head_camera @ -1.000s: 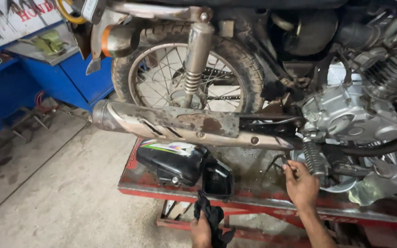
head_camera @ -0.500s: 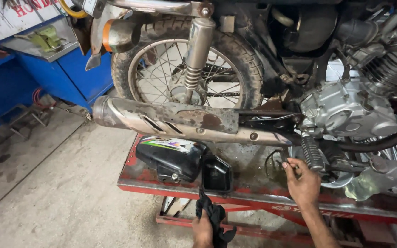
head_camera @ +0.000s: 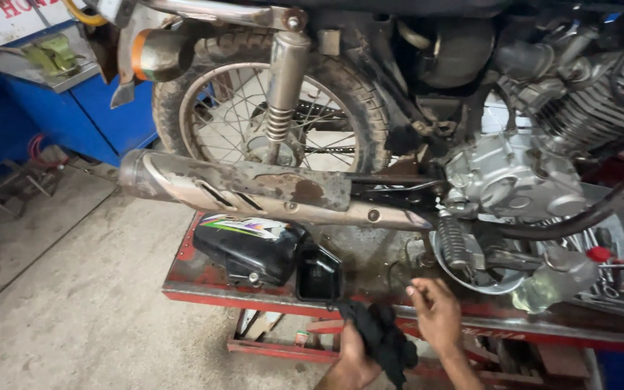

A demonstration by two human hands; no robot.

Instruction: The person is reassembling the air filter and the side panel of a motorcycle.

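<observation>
Head view: left hand (head_camera: 354,354) clenched on crumpled black cloth rag (head_camera: 380,336) at lower frame edge, right hand (head_camera: 436,312) just beside it, fingers loosely curled, grasping nothing, over red steel lift platform (head_camera: 204,289), forearms cut off, rusty chrome exhaust silencer (head_camera: 254,191) and black plastic side panel (head_camera: 250,249) nearby, engine underside shadowed.

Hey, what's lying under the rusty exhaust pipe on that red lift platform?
Under the exhaust pipe, a black side panel with a coloured stripe lies on the red lift platform, with a small black tray beside it. Its underside is hidden, as is the tray's inside.
</observation>
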